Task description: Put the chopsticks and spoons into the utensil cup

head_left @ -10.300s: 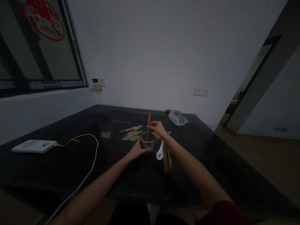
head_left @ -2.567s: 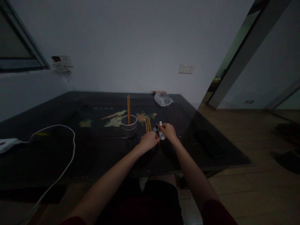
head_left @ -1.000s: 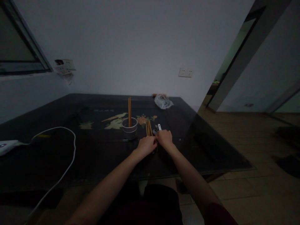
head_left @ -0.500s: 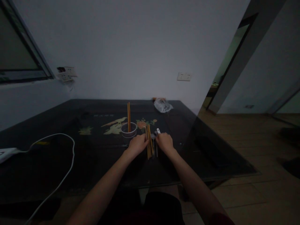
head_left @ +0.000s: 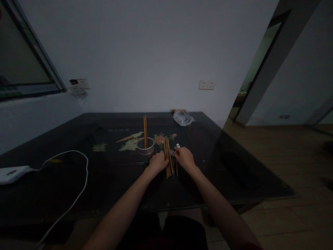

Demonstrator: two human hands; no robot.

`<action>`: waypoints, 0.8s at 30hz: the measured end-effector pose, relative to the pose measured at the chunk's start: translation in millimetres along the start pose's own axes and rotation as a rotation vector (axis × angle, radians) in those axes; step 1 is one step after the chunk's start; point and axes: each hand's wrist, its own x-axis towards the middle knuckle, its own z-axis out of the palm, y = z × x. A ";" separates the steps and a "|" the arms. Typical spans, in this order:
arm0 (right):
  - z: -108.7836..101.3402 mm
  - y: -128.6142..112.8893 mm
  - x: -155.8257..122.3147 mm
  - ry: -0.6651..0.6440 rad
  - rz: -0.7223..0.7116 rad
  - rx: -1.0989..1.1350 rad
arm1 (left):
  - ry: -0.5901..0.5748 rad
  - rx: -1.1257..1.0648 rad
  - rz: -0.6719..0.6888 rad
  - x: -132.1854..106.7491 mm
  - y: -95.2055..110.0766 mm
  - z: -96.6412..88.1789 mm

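Lying on the counter [head_left: 114, 187] between the two hands, a loose bundle of wooden chopsticks [head_left: 169, 163] pointed away from the person, its sticks nearly parallel. Metal spoons [head_left: 173, 168] lay just to its right, their bowls toward the far end. The left hand [head_left: 158, 162] was bent at the bundle's left side, thumb against the sticks; its fingers were partly hidden, so whether it pinched any could not be told. The right hand [head_left: 185, 158] curled beside the spoons, fingertips close to their bowls, its grip also unclear. Past its knuckles showed the tip of a white handle [head_left: 178, 145]; the rest was covered by the hand. Left of the bundle, near the left hand, stood a round cup [head_left: 145, 152] with two upright chopsticks [head_left: 145, 132] in it, tilted slightly. Farther back, a crumpled clear plastic bag [head_left: 183, 118] rested near the wall [head_left: 145, 52]. Well to the left lay a white device [head_left: 14, 174] with a white cable [head_left: 84, 187] curving off toward the near edge.
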 end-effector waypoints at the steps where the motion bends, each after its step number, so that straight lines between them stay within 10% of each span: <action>1: 0.5 0.1 0.1 0.000 -0.004 0.004 | -0.004 -0.003 -0.006 0.1 0.1 0.0; 24: 7.2 3.3 1.9 0.028 -0.022 0.064 | 0.036 0.154 -0.008 -10.5 -2.1 -1.1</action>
